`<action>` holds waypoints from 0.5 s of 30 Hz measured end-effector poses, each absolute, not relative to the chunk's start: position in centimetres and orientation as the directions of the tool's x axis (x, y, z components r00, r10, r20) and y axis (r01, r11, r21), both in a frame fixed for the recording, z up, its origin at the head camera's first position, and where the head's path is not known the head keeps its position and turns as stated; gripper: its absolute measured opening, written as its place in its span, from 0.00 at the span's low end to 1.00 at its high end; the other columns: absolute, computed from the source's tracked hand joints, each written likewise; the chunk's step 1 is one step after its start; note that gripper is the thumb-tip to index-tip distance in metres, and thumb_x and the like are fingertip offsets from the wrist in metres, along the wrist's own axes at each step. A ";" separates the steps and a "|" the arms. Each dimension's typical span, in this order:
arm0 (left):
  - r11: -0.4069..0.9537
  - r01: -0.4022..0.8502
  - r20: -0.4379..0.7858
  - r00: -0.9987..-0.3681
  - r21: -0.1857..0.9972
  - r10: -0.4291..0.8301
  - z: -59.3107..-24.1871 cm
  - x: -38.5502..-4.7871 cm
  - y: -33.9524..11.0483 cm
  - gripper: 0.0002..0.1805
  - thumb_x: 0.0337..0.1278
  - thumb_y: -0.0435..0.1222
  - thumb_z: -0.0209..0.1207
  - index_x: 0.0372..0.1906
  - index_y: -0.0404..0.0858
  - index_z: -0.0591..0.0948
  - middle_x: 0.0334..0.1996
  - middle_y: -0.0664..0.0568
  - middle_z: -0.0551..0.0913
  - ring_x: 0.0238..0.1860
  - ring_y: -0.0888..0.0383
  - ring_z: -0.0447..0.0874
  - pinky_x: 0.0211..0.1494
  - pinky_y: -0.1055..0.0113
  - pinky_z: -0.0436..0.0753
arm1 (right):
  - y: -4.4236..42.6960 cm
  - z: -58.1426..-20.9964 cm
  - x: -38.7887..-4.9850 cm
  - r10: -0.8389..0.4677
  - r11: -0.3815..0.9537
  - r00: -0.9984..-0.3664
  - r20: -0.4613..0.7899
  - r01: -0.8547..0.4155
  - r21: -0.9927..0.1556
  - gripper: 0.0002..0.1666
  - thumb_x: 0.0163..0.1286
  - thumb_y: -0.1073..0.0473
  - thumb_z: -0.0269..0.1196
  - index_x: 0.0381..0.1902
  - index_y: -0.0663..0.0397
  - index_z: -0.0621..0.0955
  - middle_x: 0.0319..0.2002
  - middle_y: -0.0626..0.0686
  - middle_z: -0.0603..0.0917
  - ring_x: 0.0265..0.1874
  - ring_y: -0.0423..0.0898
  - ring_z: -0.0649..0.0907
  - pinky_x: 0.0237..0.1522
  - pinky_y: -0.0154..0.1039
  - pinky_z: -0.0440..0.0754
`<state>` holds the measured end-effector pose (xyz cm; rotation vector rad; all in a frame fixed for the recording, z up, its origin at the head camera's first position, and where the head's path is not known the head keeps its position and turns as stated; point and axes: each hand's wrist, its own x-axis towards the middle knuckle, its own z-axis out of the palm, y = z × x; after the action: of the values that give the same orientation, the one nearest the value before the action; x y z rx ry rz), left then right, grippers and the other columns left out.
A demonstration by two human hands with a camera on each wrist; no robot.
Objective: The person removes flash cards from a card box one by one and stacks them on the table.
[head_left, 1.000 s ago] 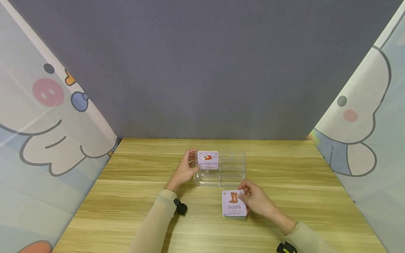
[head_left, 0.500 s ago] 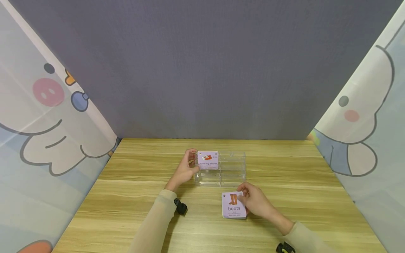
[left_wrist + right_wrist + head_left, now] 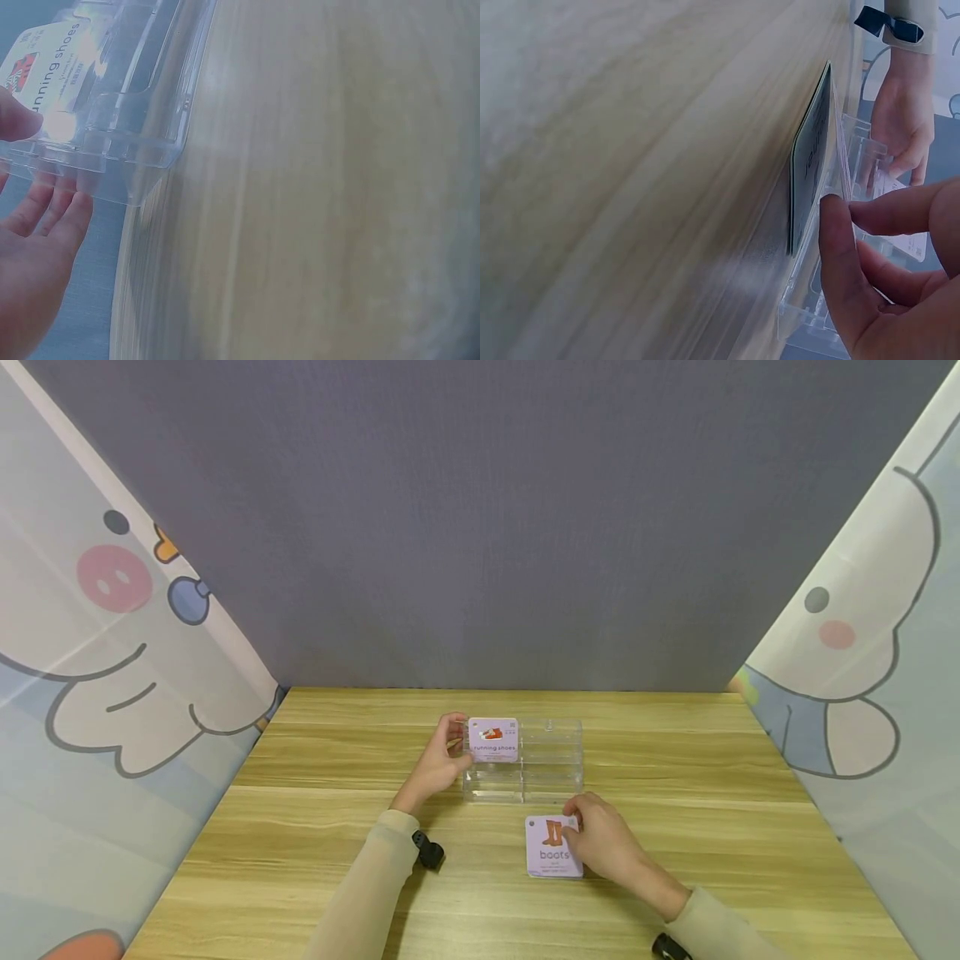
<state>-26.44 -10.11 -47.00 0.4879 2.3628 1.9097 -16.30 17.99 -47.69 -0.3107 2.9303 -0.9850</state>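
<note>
A clear plastic rack [image 3: 552, 760] with tiers in two columns stands on the table. The "running shoes" card [image 3: 492, 740] sits in its upper left part. My left hand [image 3: 435, 767] grips the rack's left side, thumb in front by that card and fingers behind, as the left wrist view shows too. Nearer to me, my right hand [image 3: 611, 843] pinches the "boots" card [image 3: 553, 852] at its right edge. The right wrist view shows this card [image 3: 841, 142] tilted up from a dark-faced card [image 3: 808, 172] lying beneath it.
The wooden table [image 3: 315, 860] runs back to a grey panel [image 3: 480, 527]. Curtains with cartoon animals hang at the left [image 3: 150, 693] and right [image 3: 862, 652]. A black band with a small device [image 3: 428, 851] is on the left wrist.
The boots card has shifted slightly toward me, and my right hand has moved a little to the left over its edge. My left hand and the rack stay where they were.
</note>
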 end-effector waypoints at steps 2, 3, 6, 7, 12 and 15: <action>0.181 0.203 0.147 -0.948 0.962 0.281 -47.0 -26.4 -10.1 0.36 0.52 0.17 0.56 0.69 0.31 0.61 0.59 0.34 0.69 0.62 0.37 0.68 0.74 0.43 0.65 | 18.0 -47.7 -16.2 -0.206 0.782 -0.978 0.030 -0.183 -0.595 0.13 0.58 0.69 0.72 0.41 0.63 0.83 0.35 0.49 0.78 0.31 0.42 0.75 0.31 0.34 0.78; 0.180 0.203 0.148 -0.948 0.962 0.281 -47.0 -26.4 -10.1 0.36 0.52 0.17 0.56 0.69 0.30 0.61 0.59 0.34 0.69 0.62 0.37 0.68 0.74 0.43 0.65 | 18.0 -47.7 -16.2 -0.210 0.783 -0.977 0.031 -0.187 -0.593 0.13 0.58 0.69 0.73 0.41 0.63 0.83 0.35 0.50 0.79 0.31 0.42 0.76 0.32 0.35 0.79; 0.176 0.206 0.152 -0.948 0.963 0.280 -47.0 -26.4 -10.1 0.36 0.52 0.17 0.56 0.69 0.28 0.60 0.59 0.34 0.69 0.62 0.37 0.68 0.74 0.43 0.65 | 18.1 -47.8 -16.2 -0.217 0.793 -0.975 0.040 -0.200 -0.575 0.13 0.57 0.69 0.73 0.40 0.62 0.83 0.36 0.51 0.80 0.32 0.43 0.77 0.34 0.38 0.81; 0.176 0.207 0.153 -0.948 0.962 0.280 -47.0 -26.4 -10.1 0.37 0.52 0.17 0.56 0.69 0.27 0.60 0.59 0.34 0.69 0.62 0.37 0.68 0.74 0.42 0.65 | 18.0 -47.8 -16.3 -0.218 0.798 -0.975 0.044 -0.204 -0.567 0.13 0.57 0.68 0.73 0.39 0.62 0.83 0.36 0.51 0.80 0.32 0.43 0.77 0.35 0.39 0.81; 0.183 0.210 0.154 -0.947 0.960 0.280 -46.9 -26.3 -10.0 0.37 0.52 0.17 0.56 0.70 0.26 0.60 0.59 0.33 0.69 0.62 0.36 0.68 0.74 0.43 0.65 | 18.0 -48.1 -16.4 -0.223 0.814 -0.973 0.052 -0.216 -0.540 0.11 0.57 0.68 0.73 0.37 0.61 0.84 0.32 0.47 0.77 0.29 0.41 0.75 0.31 0.36 0.78; 0.181 0.212 0.157 -0.948 0.960 0.278 -46.9 -26.3 -10.0 0.37 0.52 0.17 0.55 0.69 0.25 0.60 0.59 0.34 0.69 0.61 0.36 0.68 0.74 0.42 0.65 | 18.0 -48.2 -16.5 -0.231 0.818 -0.971 0.055 -0.225 -0.529 0.11 0.57 0.67 0.73 0.37 0.61 0.84 0.31 0.46 0.76 0.28 0.40 0.73 0.28 0.34 0.76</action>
<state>-26.32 -10.03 -46.92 0.4928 2.3724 1.9154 -16.48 17.98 -48.21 -0.3741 2.9849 -0.8657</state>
